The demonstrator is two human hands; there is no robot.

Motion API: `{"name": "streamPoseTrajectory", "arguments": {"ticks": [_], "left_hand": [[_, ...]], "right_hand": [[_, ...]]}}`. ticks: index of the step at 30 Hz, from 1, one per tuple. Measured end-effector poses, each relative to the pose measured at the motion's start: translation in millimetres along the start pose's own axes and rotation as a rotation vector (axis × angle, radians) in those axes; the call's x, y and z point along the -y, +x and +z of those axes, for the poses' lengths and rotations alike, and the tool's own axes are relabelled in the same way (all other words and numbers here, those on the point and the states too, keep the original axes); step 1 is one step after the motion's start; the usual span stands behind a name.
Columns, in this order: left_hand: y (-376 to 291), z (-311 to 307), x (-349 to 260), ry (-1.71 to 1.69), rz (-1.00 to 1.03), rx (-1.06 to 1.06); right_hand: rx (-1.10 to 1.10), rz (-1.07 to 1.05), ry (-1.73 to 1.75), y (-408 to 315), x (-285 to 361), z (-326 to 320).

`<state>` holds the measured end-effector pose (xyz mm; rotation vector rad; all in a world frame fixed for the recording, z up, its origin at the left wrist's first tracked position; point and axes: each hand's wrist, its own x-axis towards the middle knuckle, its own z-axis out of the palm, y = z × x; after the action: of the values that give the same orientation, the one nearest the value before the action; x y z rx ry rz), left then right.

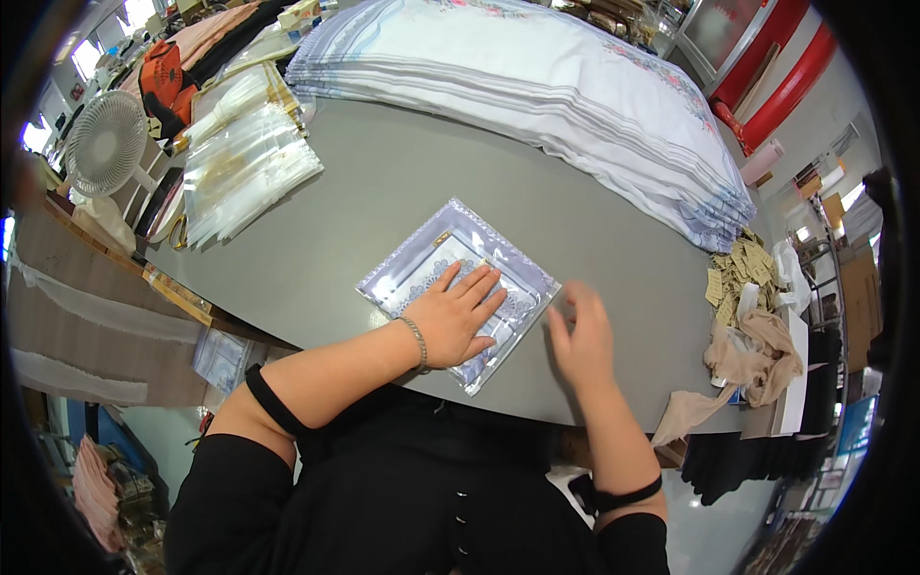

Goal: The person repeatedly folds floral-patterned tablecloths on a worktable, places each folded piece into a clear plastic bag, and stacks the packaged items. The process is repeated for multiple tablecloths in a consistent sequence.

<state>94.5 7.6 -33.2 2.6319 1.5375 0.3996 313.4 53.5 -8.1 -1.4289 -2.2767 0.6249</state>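
Note:
A folded, lavender-edged patterned cloth in a clear plastic bag lies on the grey table close to its front edge, turned so that a corner points away from me. My left hand rests flat on the bag, palm down with fingers spread; a chain bracelet circles the wrist. To the right of the bag, my right hand is held near its right corner, fingers slightly curled and apart, somewhat blurred, with nothing in it.
Stacked white floral cloths span the table's far side. Clear plastic bags, scissors and a white fan are at the left. Many tan tags and a beige sheer cloth lie at the right.

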Motion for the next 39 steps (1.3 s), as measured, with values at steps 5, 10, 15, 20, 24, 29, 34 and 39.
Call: {"name": "streamPoseTrajectory", "arguments": {"ticks": [5,10,15,20,24,29,34,39], "left_hand": [[-13.1,-20.5,-18.7,0.013,0.24,-0.379],[-48.1,-54.9,-44.0,-0.246,0.415,-0.488],[-61.8,-72.6,-43.2,-0.424,0.47,-0.523],[-34.3,-40.1,35.8,-0.189,-0.429,-0.456],[-26.0,-4.1,67.4,-0.262,-0.443,-0.313],[-25.6,1.9,68.2,-0.271,-0.413,-0.371],[-21.6,-5.8,58.7,-0.226,-0.436,-0.314],[-26.2,-8.1,55.0,-0.144,-0.194,-0.183]], "right_hand": [[-0.054,0.142,0.147,55.8,18.7,-5.8],[-0.421,-0.806,-0.062,12.7,61.6,-45.4],[0.035,-0.945,-0.037,-32.2,76.0,-20.6],[0.101,-0.566,-0.003,-65.1,31.1,14.9],[0.021,-0.638,-0.177,-57.3,15.6,21.2],[0.062,-0.864,-0.056,-14.4,40.0,29.4],[0.034,-0.603,-0.275,24.2,57.4,65.8],[0.014,-0.544,-0.281,25.1,58.2,66.5]]}}
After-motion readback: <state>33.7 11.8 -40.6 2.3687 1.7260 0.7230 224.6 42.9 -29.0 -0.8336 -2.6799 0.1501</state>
